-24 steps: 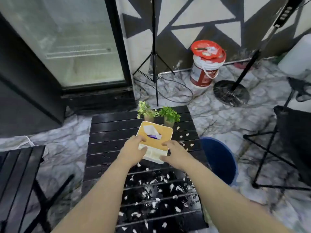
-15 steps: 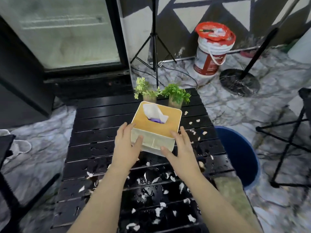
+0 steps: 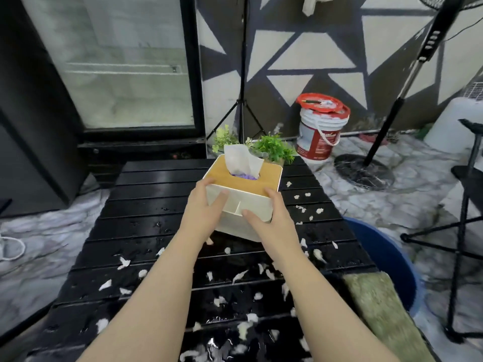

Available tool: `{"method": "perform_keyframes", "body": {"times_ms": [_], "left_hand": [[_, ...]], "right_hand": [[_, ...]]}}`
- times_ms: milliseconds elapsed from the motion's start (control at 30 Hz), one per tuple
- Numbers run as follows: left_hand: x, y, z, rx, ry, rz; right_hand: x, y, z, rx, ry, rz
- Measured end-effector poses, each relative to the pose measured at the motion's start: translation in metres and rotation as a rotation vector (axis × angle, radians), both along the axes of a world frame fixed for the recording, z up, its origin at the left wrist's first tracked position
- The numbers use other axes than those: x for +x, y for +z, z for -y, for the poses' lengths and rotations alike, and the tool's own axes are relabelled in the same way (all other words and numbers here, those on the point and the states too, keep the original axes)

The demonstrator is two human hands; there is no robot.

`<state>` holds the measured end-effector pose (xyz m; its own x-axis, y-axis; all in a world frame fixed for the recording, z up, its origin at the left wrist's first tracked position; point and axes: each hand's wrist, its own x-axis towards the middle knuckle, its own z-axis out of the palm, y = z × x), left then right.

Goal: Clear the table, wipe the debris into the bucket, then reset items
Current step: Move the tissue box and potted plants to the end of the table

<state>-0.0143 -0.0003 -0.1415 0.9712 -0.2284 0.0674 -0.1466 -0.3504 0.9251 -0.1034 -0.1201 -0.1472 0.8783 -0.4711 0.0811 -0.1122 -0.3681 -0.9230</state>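
Note:
A white tissue box (image 3: 261,184) with a wooden lid and a tissue sticking up is held above the black slatted table (image 3: 146,205). My left hand (image 3: 202,210) grips its left near side and my right hand (image 3: 271,218) grips its right near side. White scraps of debris (image 3: 243,275) lie scattered over the wet near half and right part of the table. Two small potted green plants (image 3: 274,148) stand at the table's far edge, partly hidden behind the box. A blue bucket (image 3: 386,259) stands on the floor at the table's right side.
A green-grey cloth (image 3: 376,304) hangs over the table's near right edge. A red-lidded paint pail (image 3: 321,129), a tripod (image 3: 243,100) and a fan stand (image 3: 366,171) are behind the table. A glass-door fridge (image 3: 117,69) is at back left, a black chair frame (image 3: 465,218) at right.
Both hands have closed on the tissue box and lifted it off the table, toward me. The camera has moved closer and tilted up.

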Motion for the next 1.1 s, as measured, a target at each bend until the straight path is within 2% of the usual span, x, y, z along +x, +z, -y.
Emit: {"method": "perform_keyframes", "body": {"times_ms": [200, 333, 533, 733, 867, 1100], "left_hand": [[-0.040, 0.035, -0.050, -0.059, 0.099, 0.056], [-0.038, 0.045, -0.097, -0.077, 0.200, 0.085], [0.024, 0.046, -0.152, -0.086, 0.293, 0.071], [0.098, 0.021, -0.162, -0.084, 0.300, -0.009], [0.120, -0.005, -0.157, -0.075, 0.288, -0.042], [0.136, -0.022, -0.159, -0.047, 0.277, 0.018]], "right_hand": [[-0.024, 0.038, -0.023, -0.025, 0.145, 0.098], [-0.007, 0.046, -0.068, -0.054, 0.249, 0.128], [0.079, 0.041, -0.119, -0.051, 0.363, 0.117], [0.165, 0.009, -0.125, -0.075, 0.406, 0.079], [0.187, -0.015, -0.117, -0.084, 0.420, 0.041], [0.199, -0.019, -0.110, -0.104, 0.469, 0.048]]}}
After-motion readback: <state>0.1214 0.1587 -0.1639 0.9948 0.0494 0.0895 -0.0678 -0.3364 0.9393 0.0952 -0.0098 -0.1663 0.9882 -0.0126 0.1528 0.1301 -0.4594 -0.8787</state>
